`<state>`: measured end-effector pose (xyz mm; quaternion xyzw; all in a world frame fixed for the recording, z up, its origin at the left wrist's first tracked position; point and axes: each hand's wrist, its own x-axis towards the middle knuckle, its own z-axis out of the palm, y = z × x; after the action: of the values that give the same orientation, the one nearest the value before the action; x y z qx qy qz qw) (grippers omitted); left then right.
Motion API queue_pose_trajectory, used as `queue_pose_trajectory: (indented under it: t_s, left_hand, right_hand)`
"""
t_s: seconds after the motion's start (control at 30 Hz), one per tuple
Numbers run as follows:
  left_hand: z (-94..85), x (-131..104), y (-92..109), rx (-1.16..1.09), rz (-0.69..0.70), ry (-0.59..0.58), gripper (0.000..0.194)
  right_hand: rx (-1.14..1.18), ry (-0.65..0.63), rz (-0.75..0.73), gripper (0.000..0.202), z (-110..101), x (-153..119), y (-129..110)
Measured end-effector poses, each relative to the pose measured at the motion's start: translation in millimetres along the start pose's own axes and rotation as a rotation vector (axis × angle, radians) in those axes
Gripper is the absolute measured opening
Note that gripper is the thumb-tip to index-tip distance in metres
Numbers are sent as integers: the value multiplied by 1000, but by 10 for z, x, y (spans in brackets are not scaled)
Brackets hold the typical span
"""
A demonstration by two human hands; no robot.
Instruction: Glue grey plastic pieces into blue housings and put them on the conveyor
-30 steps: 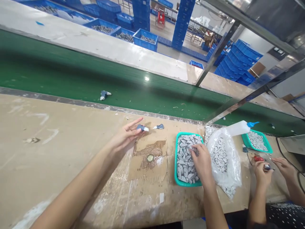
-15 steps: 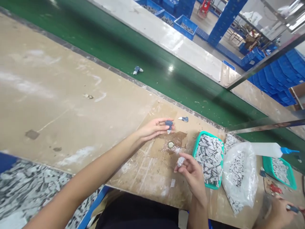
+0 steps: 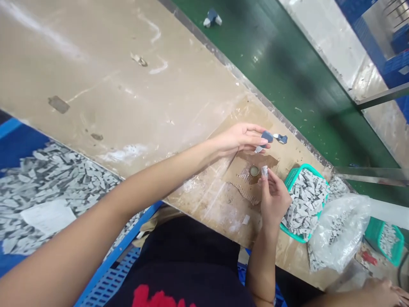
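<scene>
My left hand (image 3: 251,138) is closed on a dark blue-grey part (image 3: 267,136) with a pale tip, over the brown worktable. Just past its fingertips lies a similar blue part (image 3: 281,138) on the table. My right hand (image 3: 274,192) pinches a small whitish-grey piece (image 3: 264,171) between thumb and fingers. Between the hands, a small round cap (image 3: 254,171) sits on a stained patch of the table. Right of my right hand stands a green basket (image 3: 285,233) full of small grey pieces.
A clear plastic bag (image 3: 345,238) of grey pieces and a second green basket (image 3: 398,251) are at the right, near another person's hands (image 3: 380,292). Behind runs a green belt (image 3: 271,59) carrying a blue-and-white part (image 3: 212,18). A blue bin of grey pieces (image 3: 86,179) is at lower left.
The view has tilted and shifted. The piece in my right hand is now held upright at the fingertips, beside the cap. The blue part in my left hand has turned.
</scene>
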<state>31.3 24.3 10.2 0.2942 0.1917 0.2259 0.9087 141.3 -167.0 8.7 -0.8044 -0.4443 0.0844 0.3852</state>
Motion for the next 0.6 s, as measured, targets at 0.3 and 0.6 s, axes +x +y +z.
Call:
queue_pose_trajectory:
  t_s: [0.3, 0.6]
  left_hand:
    - [-26, 11, 11, 24, 39, 3, 31]
    - [-58, 30, -22, 134, 33, -24, 29]
  right_hand:
    - [-209, 2, -209, 25, -6, 16, -42]
    - [-256, -25, -318, 19, 6, 21, -33]
